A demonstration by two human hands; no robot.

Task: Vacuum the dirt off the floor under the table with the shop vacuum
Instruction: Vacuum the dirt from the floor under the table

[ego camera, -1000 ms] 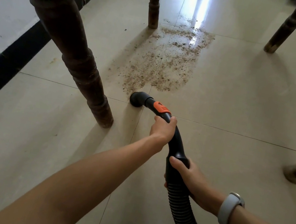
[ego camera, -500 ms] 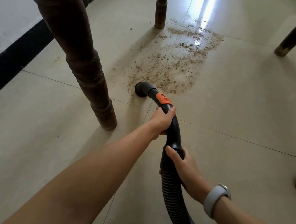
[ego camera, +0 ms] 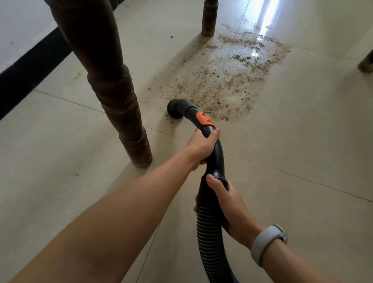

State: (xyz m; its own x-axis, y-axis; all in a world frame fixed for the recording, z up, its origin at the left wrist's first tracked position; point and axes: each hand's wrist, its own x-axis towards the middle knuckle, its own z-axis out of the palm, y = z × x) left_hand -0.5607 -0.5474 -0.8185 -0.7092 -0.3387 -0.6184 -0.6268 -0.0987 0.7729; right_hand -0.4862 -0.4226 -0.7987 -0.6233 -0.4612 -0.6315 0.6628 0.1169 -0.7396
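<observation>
The left hand [ego camera: 200,145] was wrapped around the black curved wand [ego camera: 217,157] just behind its orange slider [ego camera: 204,120]. The right hand [ego camera: 229,203] clasped the cuff where the ribbed hose [ego camera: 213,258] began. Ahead of both grips, the nozzle [ego camera: 177,108] sat at the near edge of the dirt patch [ego camera: 226,84], beside the nearest table leg [ego camera: 114,95].
</observation>
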